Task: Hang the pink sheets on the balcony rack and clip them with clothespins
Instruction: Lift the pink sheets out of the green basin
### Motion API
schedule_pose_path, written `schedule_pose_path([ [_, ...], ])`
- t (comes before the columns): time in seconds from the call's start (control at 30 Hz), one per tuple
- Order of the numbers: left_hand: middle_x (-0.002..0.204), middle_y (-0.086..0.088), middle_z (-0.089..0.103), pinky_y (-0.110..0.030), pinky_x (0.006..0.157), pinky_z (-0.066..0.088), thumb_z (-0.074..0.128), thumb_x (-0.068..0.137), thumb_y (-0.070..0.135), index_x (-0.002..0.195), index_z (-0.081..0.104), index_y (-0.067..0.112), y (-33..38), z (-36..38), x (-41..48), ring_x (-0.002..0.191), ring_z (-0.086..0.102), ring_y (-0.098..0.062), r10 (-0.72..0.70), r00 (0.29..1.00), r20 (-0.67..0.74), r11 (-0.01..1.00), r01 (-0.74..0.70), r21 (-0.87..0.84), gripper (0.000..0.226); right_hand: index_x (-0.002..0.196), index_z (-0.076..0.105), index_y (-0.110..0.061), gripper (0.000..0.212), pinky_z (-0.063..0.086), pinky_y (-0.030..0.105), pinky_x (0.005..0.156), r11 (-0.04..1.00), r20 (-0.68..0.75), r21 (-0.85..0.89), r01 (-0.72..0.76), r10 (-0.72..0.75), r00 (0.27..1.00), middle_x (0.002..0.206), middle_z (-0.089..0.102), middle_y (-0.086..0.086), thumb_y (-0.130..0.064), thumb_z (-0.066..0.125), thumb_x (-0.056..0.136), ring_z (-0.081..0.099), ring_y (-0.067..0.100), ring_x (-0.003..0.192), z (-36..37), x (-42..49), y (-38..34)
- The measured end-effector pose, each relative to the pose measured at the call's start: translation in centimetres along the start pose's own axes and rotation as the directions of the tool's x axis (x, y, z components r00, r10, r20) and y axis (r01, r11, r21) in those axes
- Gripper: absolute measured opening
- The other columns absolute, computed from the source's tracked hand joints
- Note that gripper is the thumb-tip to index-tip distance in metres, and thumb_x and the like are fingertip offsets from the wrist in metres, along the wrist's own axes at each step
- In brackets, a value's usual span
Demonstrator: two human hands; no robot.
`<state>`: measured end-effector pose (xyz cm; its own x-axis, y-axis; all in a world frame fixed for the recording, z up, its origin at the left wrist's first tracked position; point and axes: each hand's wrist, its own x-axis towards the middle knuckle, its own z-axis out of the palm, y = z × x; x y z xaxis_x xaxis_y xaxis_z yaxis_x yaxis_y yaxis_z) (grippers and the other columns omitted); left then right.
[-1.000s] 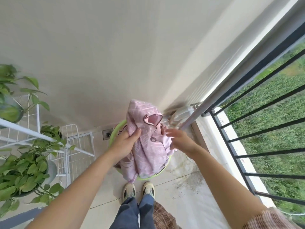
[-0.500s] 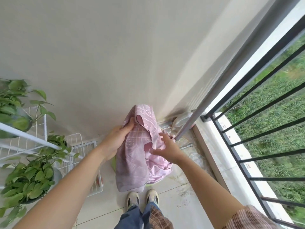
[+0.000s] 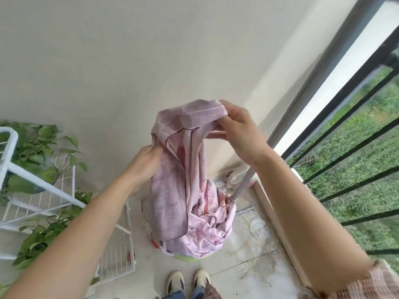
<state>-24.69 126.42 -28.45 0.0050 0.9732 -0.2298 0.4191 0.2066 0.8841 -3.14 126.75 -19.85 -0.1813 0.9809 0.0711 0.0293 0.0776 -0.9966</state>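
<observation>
Now both hands, left hand [image 3: 145,162] and right hand [image 3: 238,128], grip pink sheet [image 3: 172,190].

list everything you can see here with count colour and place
pink sheet: one, pink, held up at centre, lower end bunched in the basin
basin: one, green, floor under the sheet
pole: one, grey, slanting right of the sheet
railing: one, black, right
wire rack: one, white, left
plants: several, green, on the rack
shoes: two, pale, bottom centre
left hand: gripping the sheet
right hand: fingers pinching the top edge
</observation>
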Motion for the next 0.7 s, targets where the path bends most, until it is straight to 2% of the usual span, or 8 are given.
schedule_pose_path([
  [0.13, 0.139, 0.029, 0.031, -0.008, 0.103, 0.025, 0.033, 0.083, 0.070, 0.142, 0.032, 0.033, 1.3, 1.7, -2.3, 0.128, 0.029, 0.008, 0.157, 0.958, 0.241, 0.976, -0.112, -0.188, 0.069, 0.098, 0.068, -0.006, 0.028, 0.059, 0.031, 0.069, 0.997, -0.023, -0.021, -0.068, 0.067, 0.997, 0.074, 0.065, 0.008, -0.001, 0.040, 0.096, 0.066, 0.018, 0.066, 1.2, 0.2, -0.6],
  [0.2, 0.130, 0.023, 0.052, -0.011, 0.096, 0.036, 0.049, 0.088, 0.056, 0.128, 0.046, 0.037, 1.1, 2.7, -2.5, 0.122, 0.046, 0.001, 0.217, 0.927, 0.305, 0.975, -0.191, -0.115, 0.045, 0.100, 0.067, 0.000, 0.027, 0.059, 0.031, 0.075, 0.996, 0.038, -0.004, -0.086, 0.086, 0.996, 0.081, 0.066, 0.013, 0.000, 0.040, 0.095, 0.067, 0.020, 0.073, 1.6, -0.2, -0.2],
  [0.27, 0.094, 0.013, 0.065, -0.021, 0.076, 0.044, 0.053, 0.093, 0.034, 0.097, 0.061, 0.031, 1.0, 3.0, -1.6, 0.091, 0.058, -0.006, 0.221, 0.965, 0.142, 0.972, -0.230, 0.048, 0.009, 0.104, 0.063, 0.005, 0.022, 0.056, 0.035, 0.086, 0.995, 0.130, 0.039, -0.094, 0.088, 0.988, 0.091, 0.065, 0.017, 0.003, 0.044, 0.094, 0.065, 0.024, 0.086, 1.7, -0.8, 0.3],
  [0.37, 0.083, -0.002, 0.064, -0.029, 0.071, 0.041, 0.049, 0.095, 0.020, 0.087, 0.062, 0.017, 1.0, 1.9, -0.7, 0.078, 0.053, -0.014, 0.206, 0.978, 0.009, 0.971, -0.206, 0.119, 0.016, 0.108, 0.060, -0.004, 0.029, 0.052, 0.037, 0.092, 0.973, 0.186, 0.145, -0.182, 0.153, 0.970, 0.102, 0.067, 0.011, 0.014, 0.049, 0.087, 0.063, 0.024, 0.097, 0.6, -1.6, 2.0],
  [0.47, 0.084, -0.002, 0.065, -0.026, 0.069, 0.041, 0.052, 0.093, 0.022, 0.090, 0.064, 0.013, 1.4, 0.8, -0.6, 0.076, 0.054, -0.012, 0.246, 0.969, -0.009, 0.962, -0.243, 0.128, 0.016, 0.099, 0.063, 0.002, 0.023, 0.055, 0.030, 0.084, 0.923, 0.101, -0.262, -0.281, 0.316, 0.944, 0.103, 0.068, 0.019, 0.014, 0.058, 0.080, 0.064, 0.028, 0.091, 0.5, -2.9, 6.2],
  [0.53, 0.077, 0.011, 0.063, -0.014, 0.065, 0.041, 0.053, 0.093, 0.022, 0.082, 0.064, 0.024, 2.3, 0.4, -1.0, 0.071, 0.054, -0.001, 0.271, 0.962, -0.028, 0.961, -0.269, 0.063, 0.016, 0.086, 0.069, 0.003, 0.012, 0.054, 0.039, 0.085, 0.725, 0.150, -0.630, -0.277, 0.464, 0.873, 0.090, 0.070, 0.019, -0.008, 0.068, 0.081, 0.064, 0.032, 0.085, 2.0, -3.9, 10.2],
  [0.6, 0.076, 0.019, 0.064, -0.005, 0.064, 0.041, 0.053, 0.094, 0.022, 0.079, 0.065, 0.032, 3.5, 0.2, -1.7, 0.071, 0.056, 0.009, 0.307, 0.951, -0.030, 0.952, -0.307, -0.009, 0.022, 0.062, 0.057, -0.003, 0.034, 0.046, 0.038, 0.070, 0.594, 0.129, -0.755, -0.277, 0.549, 0.826, 0.068, 0.059, 0.016, -0.026, 0.063, 0.085, 0.054, 0.033, 0.071, 3.9, -4.6, 14.0],
  [0.7, 0.080, 0.020, 0.069, -0.014, 0.074, 0.047, 0.052, 0.095, 0.025, 0.081, 0.069, 0.037, 5.0, -0.9, -2.6, 0.080, 0.061, 0.006, 0.340, 0.940, -0.029, 0.934, -0.341, -0.107, 0.026, 0.082, 0.065, -0.004, 0.030, 0.035, 0.030, 0.065, 0.574, 0.047, -0.752, -0.324, 0.537, 0.842, 0.091, 0.067, 0.019, -0.031, 0.053, 0.089, 0.060, 0.032, 0.087, 5.9, -5.0, 17.5],
])
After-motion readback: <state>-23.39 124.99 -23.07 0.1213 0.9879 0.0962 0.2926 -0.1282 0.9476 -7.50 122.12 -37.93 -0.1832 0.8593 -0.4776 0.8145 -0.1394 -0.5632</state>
